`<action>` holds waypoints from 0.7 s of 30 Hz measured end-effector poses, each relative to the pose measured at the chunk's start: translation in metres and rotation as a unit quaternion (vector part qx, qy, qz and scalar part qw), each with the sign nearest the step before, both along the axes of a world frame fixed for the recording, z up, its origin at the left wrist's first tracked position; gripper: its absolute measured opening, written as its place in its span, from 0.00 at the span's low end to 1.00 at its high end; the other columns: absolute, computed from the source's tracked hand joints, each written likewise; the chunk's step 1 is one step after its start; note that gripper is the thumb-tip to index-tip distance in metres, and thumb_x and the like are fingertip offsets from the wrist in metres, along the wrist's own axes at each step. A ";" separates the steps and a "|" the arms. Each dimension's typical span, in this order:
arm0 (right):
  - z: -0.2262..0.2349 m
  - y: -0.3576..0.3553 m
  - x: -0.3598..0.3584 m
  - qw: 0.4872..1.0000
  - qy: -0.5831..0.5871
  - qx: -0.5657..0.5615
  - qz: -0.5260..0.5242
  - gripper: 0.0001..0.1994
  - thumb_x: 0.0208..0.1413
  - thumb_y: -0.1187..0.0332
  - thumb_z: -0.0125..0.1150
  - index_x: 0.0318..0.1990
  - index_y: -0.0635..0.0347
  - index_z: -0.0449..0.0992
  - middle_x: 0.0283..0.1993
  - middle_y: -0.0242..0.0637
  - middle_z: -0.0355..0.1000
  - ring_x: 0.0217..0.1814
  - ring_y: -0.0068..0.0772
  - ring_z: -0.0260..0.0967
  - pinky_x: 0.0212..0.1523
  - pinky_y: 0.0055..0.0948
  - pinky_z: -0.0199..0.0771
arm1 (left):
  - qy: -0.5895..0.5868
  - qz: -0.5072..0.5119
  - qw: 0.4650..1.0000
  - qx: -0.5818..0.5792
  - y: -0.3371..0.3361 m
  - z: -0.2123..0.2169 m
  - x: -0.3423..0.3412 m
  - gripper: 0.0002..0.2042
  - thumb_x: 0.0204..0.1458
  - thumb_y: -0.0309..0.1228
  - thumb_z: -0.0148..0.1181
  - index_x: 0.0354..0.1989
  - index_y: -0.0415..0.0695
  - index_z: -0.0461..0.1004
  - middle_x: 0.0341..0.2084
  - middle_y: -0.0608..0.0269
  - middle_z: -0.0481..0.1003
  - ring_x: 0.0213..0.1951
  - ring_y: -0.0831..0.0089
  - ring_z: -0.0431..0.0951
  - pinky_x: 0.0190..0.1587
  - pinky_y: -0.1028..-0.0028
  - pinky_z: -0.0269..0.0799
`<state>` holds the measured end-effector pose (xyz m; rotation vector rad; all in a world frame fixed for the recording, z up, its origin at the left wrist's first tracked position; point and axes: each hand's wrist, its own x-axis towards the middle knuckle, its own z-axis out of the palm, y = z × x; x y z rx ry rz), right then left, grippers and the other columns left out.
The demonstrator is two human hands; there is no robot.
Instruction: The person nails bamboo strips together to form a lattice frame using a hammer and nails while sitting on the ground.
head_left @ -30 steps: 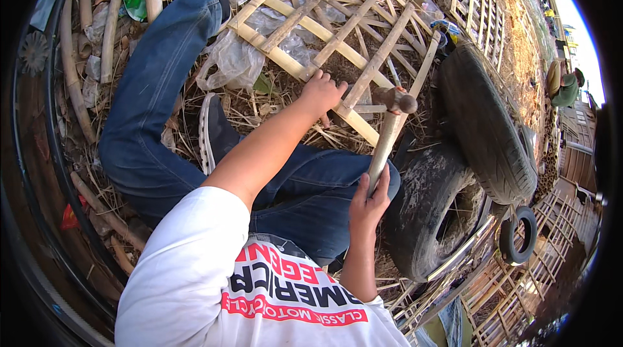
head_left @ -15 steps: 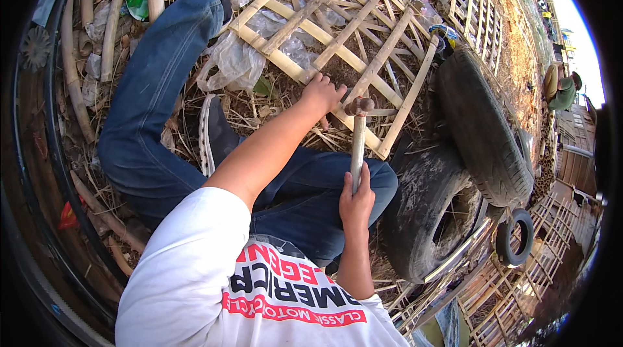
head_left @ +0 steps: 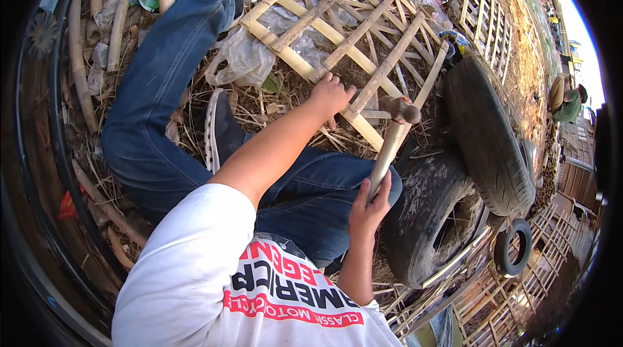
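Note:
My right hand [head_left: 371, 207] grips the lower part of the pale handle of a hammer [head_left: 389, 149]. The hammer's rusty brown head is up, over the right near corner of a bamboo lattice [head_left: 285, 55], and the handle leans right. My left hand [head_left: 331, 96] is closed round the near edge strip of the lattice, beside the end of a crossing bamboo bar. Its fingertips are partly hidden, so I cannot tell whether it also holds a small thing. The lattice, made of split strips and rounder bars, lies in front of my bent legs.
Two large worn tyres [head_left: 488, 133] lean together at the right, with a small tyre [head_left: 513, 248] beyond. Other bamboo lattices [head_left: 487, 19] lie further off. Plastic bags [head_left: 243, 58] and dry straw litter the ground. Bamboo poles [head_left: 121, 23] lie at left; a person [head_left: 566, 98] is far right.
The hammer head has risen away from the lattice edge and swung right, the handle tilting with it. My left hand keeps its place on the lattice. The whole view has shifted slightly.

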<state>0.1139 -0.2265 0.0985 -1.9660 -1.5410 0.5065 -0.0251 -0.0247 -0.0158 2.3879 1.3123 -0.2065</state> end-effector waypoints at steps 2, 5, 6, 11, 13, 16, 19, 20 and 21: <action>-0.008 0.004 -0.002 0.996 -0.050 -0.077 0.020 0.21 0.60 0.69 0.55 0.60 0.67 0.63 0.30 0.59 0.74 0.32 0.57 0.76 0.29 0.39 0.73 | 0.007 0.005 1.000 -0.008 0.001 0.001 0.001 0.59 0.19 0.52 0.79 0.66 0.45 0.54 0.52 0.53 0.73 0.60 0.55 0.65 0.64 0.57 0.49; -0.019 0.004 0.004 0.995 -0.048 -0.083 0.025 0.21 0.61 0.66 0.55 0.59 0.66 0.64 0.29 0.59 0.74 0.33 0.61 0.74 0.28 0.44 0.72 | 0.009 0.003 0.999 -0.039 0.000 0.006 0.001 0.59 0.20 0.51 0.79 0.67 0.46 0.53 0.53 0.53 0.72 0.61 0.55 0.64 0.65 0.56 0.47; -0.020 0.005 0.005 0.995 -0.043 -0.085 0.023 0.21 0.60 0.66 0.56 0.59 0.66 0.64 0.29 0.59 0.74 0.33 0.61 0.74 0.28 0.44 0.72 | 0.009 0.004 0.999 -0.040 0.000 0.005 0.001 0.59 0.20 0.51 0.79 0.67 0.46 0.53 0.53 0.53 0.72 0.61 0.55 0.64 0.65 0.56 0.47; -0.017 0.006 0.002 0.995 -0.041 -0.094 0.019 0.21 0.60 0.66 0.56 0.58 0.65 0.65 0.30 0.59 0.74 0.34 0.60 0.75 0.29 0.43 0.72 | 0.008 0.007 0.999 -0.030 0.002 0.006 0.001 0.59 0.21 0.50 0.79 0.67 0.47 0.53 0.53 0.52 0.72 0.61 0.55 0.64 0.65 0.57 0.48; -0.017 0.006 0.003 0.995 -0.045 -0.091 0.016 0.21 0.60 0.66 0.57 0.58 0.66 0.66 0.31 0.60 0.74 0.35 0.59 0.75 0.30 0.41 0.73 | 0.009 -0.001 1.000 0.000 0.001 0.000 0.000 0.60 0.20 0.54 0.77 0.67 0.45 0.54 0.50 0.54 0.74 0.58 0.56 0.66 0.62 0.59 0.51; -0.015 0.006 0.002 0.997 -0.005 -0.070 0.011 0.21 0.59 0.68 0.58 0.57 0.69 0.67 0.32 0.58 0.75 0.33 0.48 0.78 0.31 0.35 0.73 | 0.012 -0.009 1.000 0.009 0.001 -0.002 0.000 0.60 0.19 0.56 0.76 0.66 0.43 0.55 0.47 0.55 0.75 0.56 0.56 0.68 0.60 0.60 0.54; 0.011 -0.001 0.000 0.994 0.031 -0.091 -0.047 0.21 0.59 0.69 0.59 0.57 0.71 0.67 0.31 0.53 0.76 0.31 0.30 0.76 0.31 0.28 0.71 | -0.002 -0.017 1.000 0.026 0.001 0.005 -0.002 0.59 0.19 0.56 0.76 0.65 0.41 0.56 0.46 0.53 0.75 0.55 0.55 0.69 0.60 0.60 0.56; 0.020 -0.003 -0.001 0.994 0.070 -0.068 -0.054 0.21 0.59 0.70 0.59 0.57 0.71 0.67 0.31 0.47 0.76 0.31 0.21 0.70 0.31 0.23 0.70 | -0.008 -0.021 0.999 0.031 -0.003 0.004 -0.004 0.59 0.18 0.56 0.76 0.65 0.40 0.57 0.45 0.53 0.76 0.55 0.55 0.70 0.59 0.59 0.56; 0.024 -0.006 -0.001 0.989 0.102 -0.075 -0.075 0.21 0.59 0.71 0.58 0.58 0.72 0.65 0.32 0.45 0.76 0.31 0.20 0.70 0.31 0.22 0.69 | -0.008 -0.020 0.999 0.031 -0.006 0.001 -0.007 0.59 0.18 0.56 0.76 0.64 0.40 0.57 0.45 0.53 0.76 0.54 0.55 0.70 0.59 0.59 0.56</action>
